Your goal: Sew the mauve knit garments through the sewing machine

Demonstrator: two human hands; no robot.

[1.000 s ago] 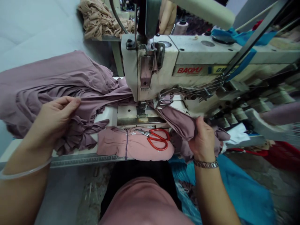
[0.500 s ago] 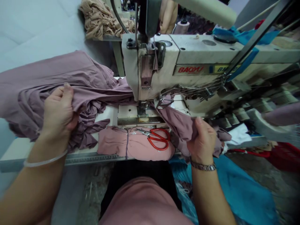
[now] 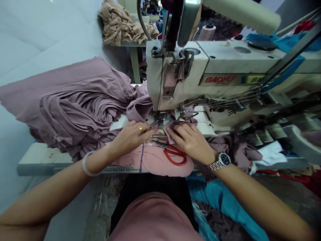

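In the head view, a white sewing machine (image 3: 180,78) stands in front of me, with mauve fabric (image 3: 139,105) running under its presser foot (image 3: 162,117). My left hand (image 3: 136,135), a gold ring on one finger, pinches the fabric edge just left of the foot. On the right side of the foot, my right hand (image 3: 189,139) is closed on another part of the same cloth, fingers bent over it. Red-handled scissors (image 3: 177,155) lie on a padded pink cloth (image 3: 160,164) right below my hands; my right hand partly covers them.
A big stack of mauve fabric (image 3: 75,97) fills the left of the table. More dark mauve cloth (image 3: 232,149) hangs at the right, beside a white scrap (image 3: 272,154). Blue plastic (image 3: 225,201) lies below. Beige cloth (image 3: 117,23) is heaped on a table behind.
Both hands have come inward to the presser foot. The left let go of the stacked cloth at the left; the right moved left from the cloth it held out at the right.
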